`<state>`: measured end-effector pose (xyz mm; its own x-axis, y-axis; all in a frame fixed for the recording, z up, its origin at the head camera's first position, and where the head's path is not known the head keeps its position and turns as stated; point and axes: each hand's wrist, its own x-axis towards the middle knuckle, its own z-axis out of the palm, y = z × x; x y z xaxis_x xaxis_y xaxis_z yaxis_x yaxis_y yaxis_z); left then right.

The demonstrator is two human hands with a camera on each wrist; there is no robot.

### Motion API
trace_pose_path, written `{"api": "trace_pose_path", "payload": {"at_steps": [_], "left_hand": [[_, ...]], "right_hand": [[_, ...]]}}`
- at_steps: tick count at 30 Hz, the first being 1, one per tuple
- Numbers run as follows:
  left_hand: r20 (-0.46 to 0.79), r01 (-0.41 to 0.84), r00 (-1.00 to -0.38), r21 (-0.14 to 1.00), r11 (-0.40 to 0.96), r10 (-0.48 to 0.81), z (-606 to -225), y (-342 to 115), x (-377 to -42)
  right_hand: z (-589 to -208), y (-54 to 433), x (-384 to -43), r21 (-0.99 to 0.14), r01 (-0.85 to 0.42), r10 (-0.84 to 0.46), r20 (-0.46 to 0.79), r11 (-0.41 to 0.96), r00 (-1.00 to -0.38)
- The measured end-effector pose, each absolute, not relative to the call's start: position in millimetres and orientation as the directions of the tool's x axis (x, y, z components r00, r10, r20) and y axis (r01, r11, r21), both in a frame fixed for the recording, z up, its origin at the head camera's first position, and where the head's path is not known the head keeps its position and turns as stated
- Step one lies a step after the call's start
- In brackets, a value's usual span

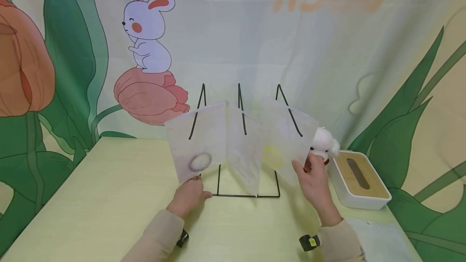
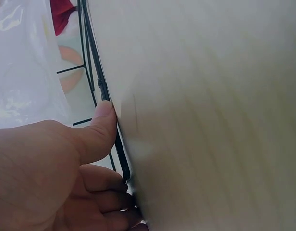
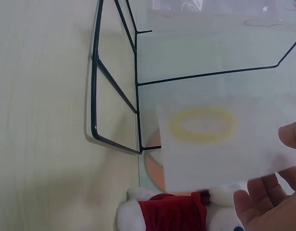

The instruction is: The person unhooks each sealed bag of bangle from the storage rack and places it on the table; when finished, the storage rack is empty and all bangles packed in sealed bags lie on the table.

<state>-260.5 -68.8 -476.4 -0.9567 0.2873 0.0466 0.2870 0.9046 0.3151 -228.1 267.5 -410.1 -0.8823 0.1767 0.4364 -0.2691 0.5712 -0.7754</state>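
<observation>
A black wire rack (image 1: 238,195) stands on the table with three arms. On each arm hangs a translucent white bag: the left bag (image 1: 182,140) shows a purplish-grey ring (image 1: 200,161), the middle bag (image 1: 244,148) is turned nearly edge-on, and the right bag (image 1: 289,126) shows a yellow ring (image 1: 274,157). My left hand (image 1: 189,197) grips the front left corner of the rack's base, thumb along the wire in the left wrist view. At the right bag's outer edge, my right hand (image 1: 316,181) pinches the sheet, thumb in front and a finger partly hidden behind.
Behind the right bag sits a white plush toy (image 1: 324,140), its red clothing (image 3: 172,211) seen in the right wrist view. A white tissue box (image 1: 364,181) with a wooden lid stands at right. Clear plastic (image 1: 378,237) lies nearer me. A printed curtain (image 1: 233,31) closes off the back.
</observation>
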Motion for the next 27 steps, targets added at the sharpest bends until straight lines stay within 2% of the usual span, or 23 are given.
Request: {"api": "trace_pose_path", "payload": {"at_steps": [6, 10, 17, 27], "left_hand": [[0.052, 0.295, -0.955, 0.314, 0.903, 0.294, -476.5, -68.8, -261.3], [0.057, 0.293, -0.955, 0.323, 0.9, 0.291, -476.6, -68.7, -260.9], [0.057, 0.293, -0.955, 0.328, 0.898, 0.29, -477.3, -68.9, -260.7], [0.063, 0.294, -0.955, 0.32, 0.901, 0.289, -474.9, -68.2, -259.0]], "right_hand": [[-413.2, 268.2, -226.1, -0.78, -0.266, 0.121, 0.398, 0.567, -0.91], [-412.5, 265.3, -225.7, -0.767, -0.27, 0.115, 0.407, 0.583, -0.906], [-412.4, 261.5, -224.4, -0.748, -0.28, 0.137, 0.442, 0.601, -0.886], [-411.3, 261.1, -219.2, -0.788, -0.253, 0.163, 0.406, 0.562, -0.899]]}}
